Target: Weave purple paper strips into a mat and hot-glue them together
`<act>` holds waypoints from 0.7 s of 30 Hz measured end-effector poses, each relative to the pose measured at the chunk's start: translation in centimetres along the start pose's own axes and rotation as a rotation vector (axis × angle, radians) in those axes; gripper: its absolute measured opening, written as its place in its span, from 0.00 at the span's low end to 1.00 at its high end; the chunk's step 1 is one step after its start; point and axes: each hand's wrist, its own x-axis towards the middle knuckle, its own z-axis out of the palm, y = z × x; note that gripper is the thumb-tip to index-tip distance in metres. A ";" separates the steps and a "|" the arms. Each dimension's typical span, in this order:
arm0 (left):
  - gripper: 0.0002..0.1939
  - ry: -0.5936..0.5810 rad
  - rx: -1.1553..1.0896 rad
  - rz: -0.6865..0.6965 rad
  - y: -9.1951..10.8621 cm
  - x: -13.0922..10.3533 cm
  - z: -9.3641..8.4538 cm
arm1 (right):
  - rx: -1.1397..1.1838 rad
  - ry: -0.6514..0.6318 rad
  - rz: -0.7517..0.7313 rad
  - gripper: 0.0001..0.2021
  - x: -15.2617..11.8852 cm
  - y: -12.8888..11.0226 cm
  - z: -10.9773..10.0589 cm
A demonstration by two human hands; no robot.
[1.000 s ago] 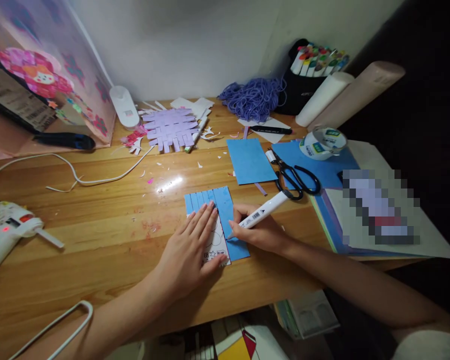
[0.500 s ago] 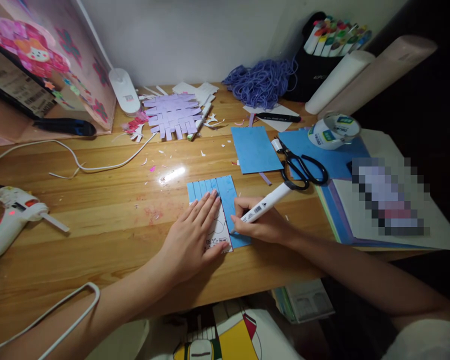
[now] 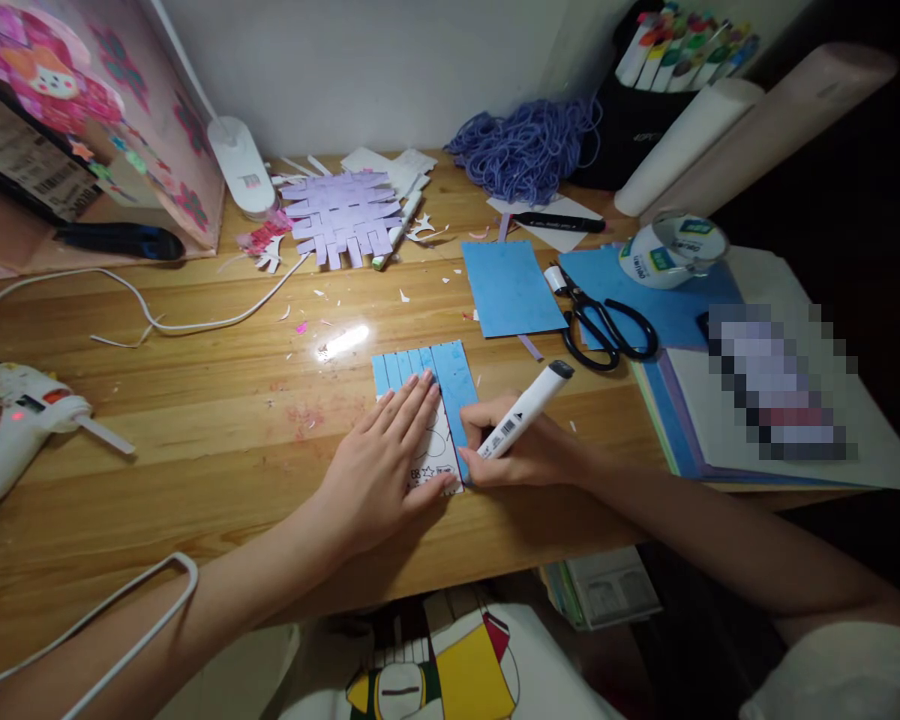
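Note:
My left hand (image 3: 386, 460) lies flat with fingers stretched out, pressing a white card (image 3: 433, 452) with black doodles onto a blue sheet of paper (image 3: 456, 375). Dark parallel lines run down the left part of that sheet. In my right hand (image 3: 517, 450) is a white marker (image 3: 526, 408), gripped like a pen with its dark end up. Its tip is hidden by my fingers, close to the card's right edge and low on the blue sheet. Beyond lie another blue square (image 3: 511, 290) and black-handled scissors (image 3: 607, 325).
A hot glue gun (image 3: 26, 425) lies at the left. Further back are a woven purple paper piece (image 3: 341, 215), paper scraps, purple yarn (image 3: 521, 150) and a black marker (image 3: 559, 222). Tape rolls (image 3: 671, 250) sit on stacked paper at right; a white cable (image 3: 142, 620) crosses my left forearm.
My right hand and the marker have moved down along the card's right edge, and the marker stands steeper. My left hand stays on the card. The whole view has shifted slightly.

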 end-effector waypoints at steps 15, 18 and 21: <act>0.41 -0.005 -0.015 -0.046 -1.8 0.0 -0.7 | 0.465 0.364 0.063 0.15 0.9 0.2 -1.8; 0.42 -0.013 -0.006 -0.127 -4.0 0.3 -1.6 | 0.535 0.523 0.060 0.15 1.2 0.7 -2.3; 0.42 -0.031 -0.007 -0.152 -5.6 0.6 -2.4 | 0.620 0.615 0.048 0.16 1.5 1.3 -2.5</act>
